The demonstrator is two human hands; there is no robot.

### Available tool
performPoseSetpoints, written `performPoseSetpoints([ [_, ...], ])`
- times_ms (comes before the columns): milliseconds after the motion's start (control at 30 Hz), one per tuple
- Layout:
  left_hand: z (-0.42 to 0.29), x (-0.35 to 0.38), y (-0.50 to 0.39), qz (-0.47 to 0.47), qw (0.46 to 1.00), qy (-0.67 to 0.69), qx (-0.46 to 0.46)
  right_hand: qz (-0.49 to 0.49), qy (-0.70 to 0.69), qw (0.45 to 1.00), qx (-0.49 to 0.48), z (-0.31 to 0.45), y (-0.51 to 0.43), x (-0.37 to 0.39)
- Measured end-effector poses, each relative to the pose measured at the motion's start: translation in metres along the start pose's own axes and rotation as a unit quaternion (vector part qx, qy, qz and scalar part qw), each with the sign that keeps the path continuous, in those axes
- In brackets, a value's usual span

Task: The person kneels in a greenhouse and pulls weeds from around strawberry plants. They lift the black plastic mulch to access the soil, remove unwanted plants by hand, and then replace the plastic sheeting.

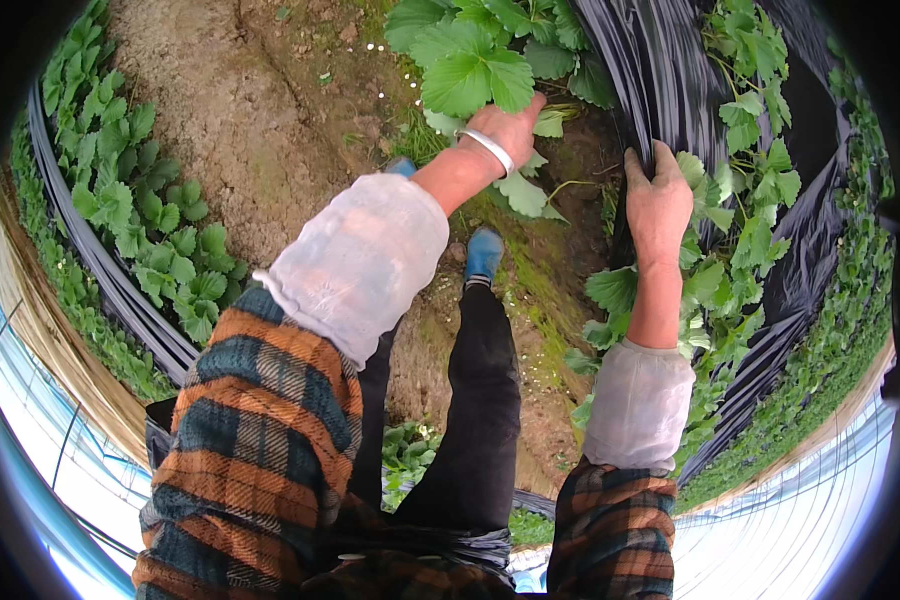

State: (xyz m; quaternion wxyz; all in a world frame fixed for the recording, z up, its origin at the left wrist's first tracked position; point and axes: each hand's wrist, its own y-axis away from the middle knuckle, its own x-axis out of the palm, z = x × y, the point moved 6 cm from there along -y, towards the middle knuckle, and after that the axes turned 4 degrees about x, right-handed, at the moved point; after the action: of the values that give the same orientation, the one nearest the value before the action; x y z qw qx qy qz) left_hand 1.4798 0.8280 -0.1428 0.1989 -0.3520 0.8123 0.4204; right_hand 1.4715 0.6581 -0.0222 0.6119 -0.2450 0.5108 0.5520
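My left hand (499, 135), with a pale bracelet at the wrist, reaches among the leaves of a leafy plant that looks like strawberry (469, 71). Its fingers are partly hidden under the foliage, so their hold cannot be told. Pale stems and leaves (559, 118) lie beside the fingertips. To the right, my right hand (658, 199) pinches the gathered edge of black plastic mulch film (645, 67) between thumb and fingers. More leafy plants (746, 187) grow beside this hand.
My blue shoes (484, 253) stand on the soil path (210, 112) between the beds. Another planted row (135, 210) with black film runs along the left. Further rows (832, 360) curve along the right. Greenhouse-like covering and frame show at the lower edges.
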Motion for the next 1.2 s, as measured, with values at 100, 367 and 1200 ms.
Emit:
performPoseSetpoints([
  [100,-0.003,-0.002,-0.002,0.004,0.991,0.131,0.01,0.041,0.002,0.997,-0.064,0.005,0.01,0.017],
  [367,-0.013,-0.008,-0.005,0.115,0.867,0.478,0.081,0.117,0.126,0.973,-0.155,0.033,0.02,0.06],
  [1200,0.0,0.011,-0.004,0.04,0.888,0.448,-0.094,-0.052,-0.604,0.751,0.261,-0.024,-0.011,0.075],
])
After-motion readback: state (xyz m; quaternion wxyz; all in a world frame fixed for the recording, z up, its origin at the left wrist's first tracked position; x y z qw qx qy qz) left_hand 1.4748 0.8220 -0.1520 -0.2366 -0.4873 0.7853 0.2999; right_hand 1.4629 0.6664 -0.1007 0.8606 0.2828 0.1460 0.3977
